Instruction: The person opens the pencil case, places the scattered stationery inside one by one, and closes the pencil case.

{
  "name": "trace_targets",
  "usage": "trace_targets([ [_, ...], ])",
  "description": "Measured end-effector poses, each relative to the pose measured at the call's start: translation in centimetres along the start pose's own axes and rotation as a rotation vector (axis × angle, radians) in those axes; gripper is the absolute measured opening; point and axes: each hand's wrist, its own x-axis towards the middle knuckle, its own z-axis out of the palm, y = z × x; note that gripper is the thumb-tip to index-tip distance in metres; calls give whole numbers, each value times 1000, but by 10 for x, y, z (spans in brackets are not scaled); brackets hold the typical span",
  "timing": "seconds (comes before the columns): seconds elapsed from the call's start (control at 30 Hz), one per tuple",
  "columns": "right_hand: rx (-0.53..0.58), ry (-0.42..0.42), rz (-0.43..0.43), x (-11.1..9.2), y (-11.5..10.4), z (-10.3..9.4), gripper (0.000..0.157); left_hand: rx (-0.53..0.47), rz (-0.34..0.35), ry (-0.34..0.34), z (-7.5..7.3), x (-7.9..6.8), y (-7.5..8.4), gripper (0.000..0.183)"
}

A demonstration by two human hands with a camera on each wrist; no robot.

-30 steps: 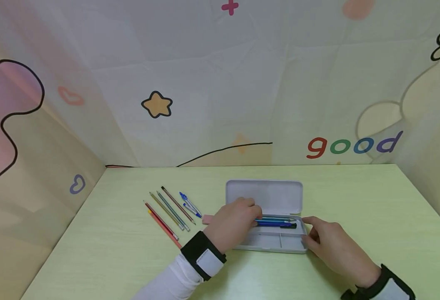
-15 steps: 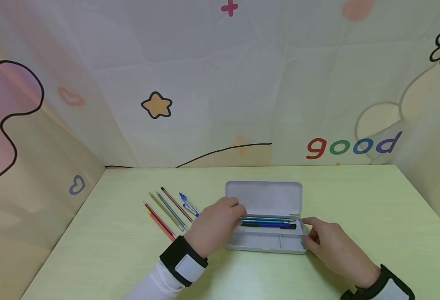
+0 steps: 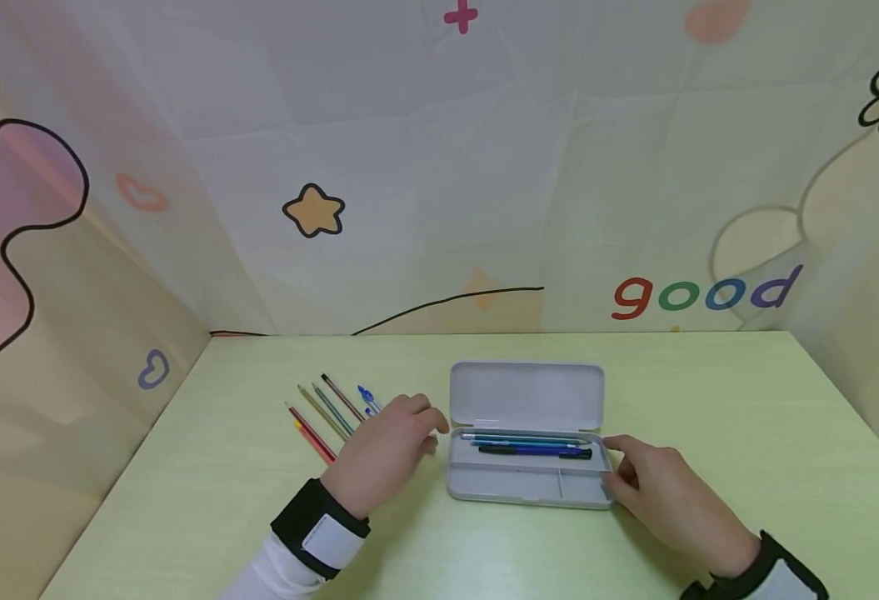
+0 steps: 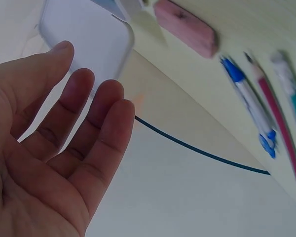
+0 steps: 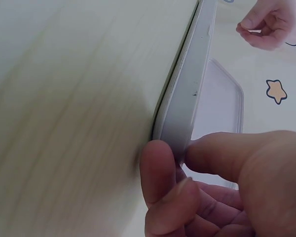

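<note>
A white pencil case (image 3: 526, 486) lies with its lid (image 3: 526, 395) raised, its back compartment holding teal pencils (image 3: 521, 437) and dark blue pens (image 3: 535, 451). My right hand (image 3: 667, 493) holds the case's right end between thumb and fingers; the right wrist view shows a case corner (image 5: 180, 118) at the fingertips. To the left of the case, my left hand (image 3: 387, 457) is raised with fingers loosely bent and nothing in them. In the left wrist view, a pink eraser (image 4: 186, 28), a blue-and-white pen (image 4: 249, 98) and a red pencil (image 4: 281, 123) lie beyond that hand.
Several pencils (image 3: 328, 414) lie slanted on the pale table (image 3: 207, 500) at the left, partly covered by my left hand. A patterned cloth backdrop (image 3: 409, 150) rises behind the table's far edge.
My left hand has drawn away leftward from the pencil case, uncovering the left ends of the pens and pencils inside. The right hand has stayed at the case's right end.
</note>
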Motion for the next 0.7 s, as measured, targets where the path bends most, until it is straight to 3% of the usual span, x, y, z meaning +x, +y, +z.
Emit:
trace_targets([
  [0.3, -2, 1, 6, 0, -1, 0, 50, -11, -50, 43, -4, -20, -28, 16],
  [0.7, 0, 0, 6, 0, 0, 0, 50, 52, -134, 82, -5, -46, -61, 27],
])
